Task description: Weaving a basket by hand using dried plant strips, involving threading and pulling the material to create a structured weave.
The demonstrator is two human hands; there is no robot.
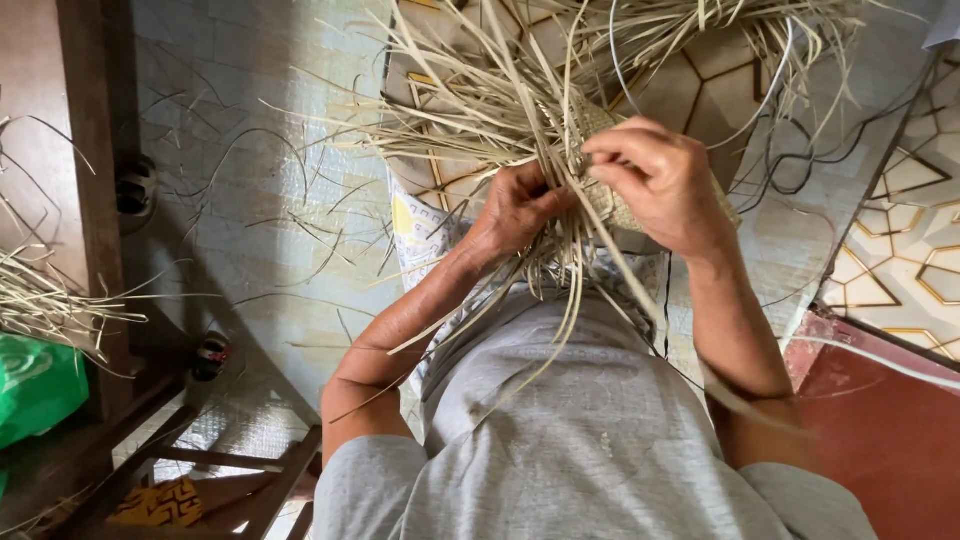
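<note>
We held the woven piece (610, 150) in front of our chest, with our left hand (515, 205) closed on a bunch of pale strips (560, 270) just below the fingers, and our right hand (660, 175) pinched on one strip at the woven edge. To do this step well, we judged, the left fingers had to keep the loose strips tight and flat while the right fingers guided a single strip close against the finished rows, without twisting it.

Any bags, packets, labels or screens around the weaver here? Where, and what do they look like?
Green plastic bag: far left on the dark wooden frame, crumpled, bright green with pale markings.
Printed sack: spread on the floor under the left hand, whitish with a yellow patch.
No screens or signs show.
</note>
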